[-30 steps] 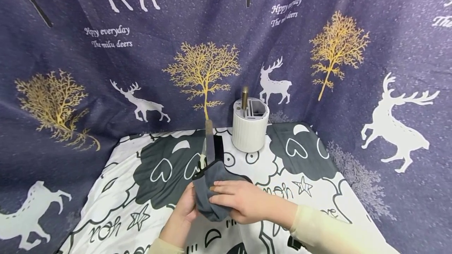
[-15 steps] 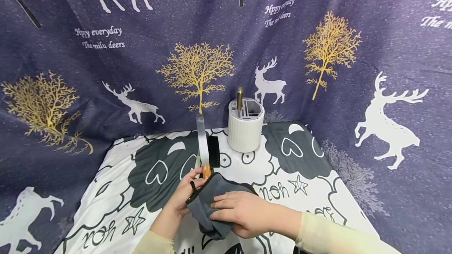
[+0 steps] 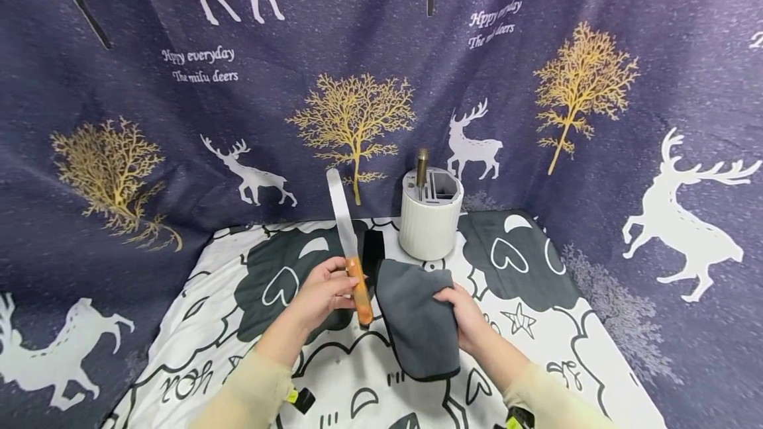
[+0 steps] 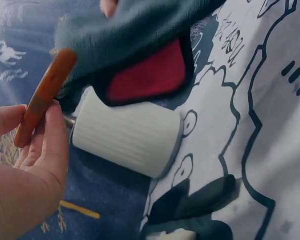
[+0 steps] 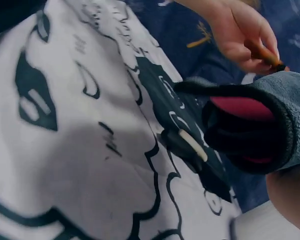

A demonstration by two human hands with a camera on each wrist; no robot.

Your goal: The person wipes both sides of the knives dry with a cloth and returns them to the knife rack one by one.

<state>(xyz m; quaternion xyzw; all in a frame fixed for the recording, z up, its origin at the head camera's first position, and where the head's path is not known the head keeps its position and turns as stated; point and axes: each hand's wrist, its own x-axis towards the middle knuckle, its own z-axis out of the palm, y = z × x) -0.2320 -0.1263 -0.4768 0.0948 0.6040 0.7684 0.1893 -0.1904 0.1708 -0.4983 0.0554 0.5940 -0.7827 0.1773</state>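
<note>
My left hand [image 3: 320, 293] pinches the wooden handle of an icing spatula [image 3: 342, 217], whose long, round-tipped metal blade points up and away. Beside it, my right hand [image 3: 467, 316] grips a dark grey cloth [image 3: 417, 323] with black edging at its right side. The cloth hangs apart from the spatula in the head view. Its red-pink inner side [image 4: 150, 77] shows in the left wrist view. In the right wrist view the cloth [image 5: 297, 110] is folded over, and the spatula's handle [image 5: 260, 52] sticks out of the left hand.
A white ribbed holder [image 3: 429, 227] with a slotted top stands at the back, a gold-coloured handle [image 3: 422, 167] upright in it. A flat black object [image 3: 373, 247] with a cream part [image 5: 192, 145] lies left of the holder. A deer-print curtain [image 3: 381, 32] hangs behind.
The cloth, earlier wrapped over the spatula's handle end, has come away to the right in my right hand. My left hand now holds the bare handle, and the blade tilts further left.
</note>
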